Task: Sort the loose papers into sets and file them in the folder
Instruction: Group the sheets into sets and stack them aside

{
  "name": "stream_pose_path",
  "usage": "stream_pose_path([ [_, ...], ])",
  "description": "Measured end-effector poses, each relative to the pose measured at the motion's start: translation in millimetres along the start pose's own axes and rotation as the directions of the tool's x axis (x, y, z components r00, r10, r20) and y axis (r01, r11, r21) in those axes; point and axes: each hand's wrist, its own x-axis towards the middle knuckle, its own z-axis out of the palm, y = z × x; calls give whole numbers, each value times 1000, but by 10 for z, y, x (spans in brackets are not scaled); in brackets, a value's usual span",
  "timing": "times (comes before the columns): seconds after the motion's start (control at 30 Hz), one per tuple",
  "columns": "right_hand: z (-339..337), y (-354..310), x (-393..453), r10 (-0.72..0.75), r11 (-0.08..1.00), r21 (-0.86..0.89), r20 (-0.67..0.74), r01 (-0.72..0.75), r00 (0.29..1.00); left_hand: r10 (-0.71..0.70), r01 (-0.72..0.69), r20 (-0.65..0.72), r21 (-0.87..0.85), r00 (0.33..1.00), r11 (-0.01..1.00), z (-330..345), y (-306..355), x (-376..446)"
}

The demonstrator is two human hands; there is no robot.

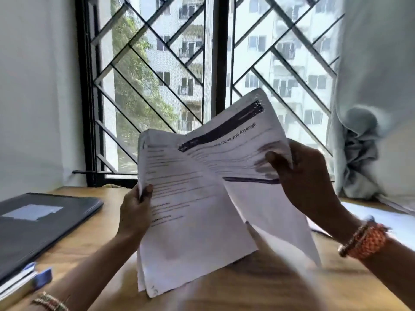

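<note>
- White printed sheets are mid-sort: the left hand (pixel 134 212) grips a stack of papers (pixel 188 212) by its left edge, thumb curled over the front, held up above the desk.
- Right hand (pixel 301 176) pinches a single sheet (pixel 242 140), angling it away from the stack.
- Dark folder (pixel 45 223) lies closed at the left of the wooden desk (pixel 107 234), well apart from the papers; nothing appears filed yet, so sorting looks early.
- More white paper (pixel 379 221) lies on the desk at right.
- Behind, a grilled window (pixel 170 70) faces apartment blocks; a pale curtain (pixel 372 108) hangs bunched at right.
</note>
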Motion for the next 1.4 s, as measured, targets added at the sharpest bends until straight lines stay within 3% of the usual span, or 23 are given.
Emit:
stream_pose_path([
  [0.07,-124,-97,161,227,936,259,70,-237,971,42,-40,-55,44,998,998,-28,-14,-1],
  [0.23,-316,-82,258,389,837,375,107,-399,915,61,-54,-107,69,992,996,-30,49,29],
  [0.43,-337,33,248,474,789,404,79,-463,877,84,-81,-90,36,992,996,14,142,13],
  [0.83,-363,161,191,449,815,401,18,-418,893,128,-130,-23,-66,991,989,19,7,34],
  [0.93,-352,244,217,402,887,311,-153,-343,903,95,-98,-29,-116,995,988,27,3,38],
  [1.03,-393,392,281,107,982,-100,-415,-163,903,66,-73,-45,-161,997,984,26,53,21],
  [1.13,-476,497,351,-108,884,-455,-418,-105,902,5,-14,-38,-233,999,972,27,166,-29],
  [1.3,-531,688,498,-50,882,-446,-408,-151,912,-103,106,26,-341,994,934,0,283,-81],
  [1.4,-538,895,535,154,870,-363,-445,-335,882,-126,135,48,-386,991,912,3,307,-89],
])
